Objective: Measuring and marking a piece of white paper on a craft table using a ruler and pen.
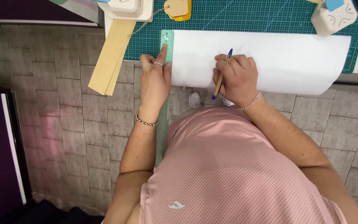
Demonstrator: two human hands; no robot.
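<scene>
A large white paper sheet lies over a green cutting mat and hangs past the table's near edge. A long pale green ruler runs along the sheet's left edge and reaches down past my body. My left hand presses flat on the ruler, index finger stretched up along it. My right hand rests on the sheet and grips a pen with a tan barrel and blue ends.
Tan cardboard strips hang off the table's left corner. White punch tools and a yellow tag on a string sit at the mat's far side. Grey tiled floor lies below; a dark cabinet stands at left.
</scene>
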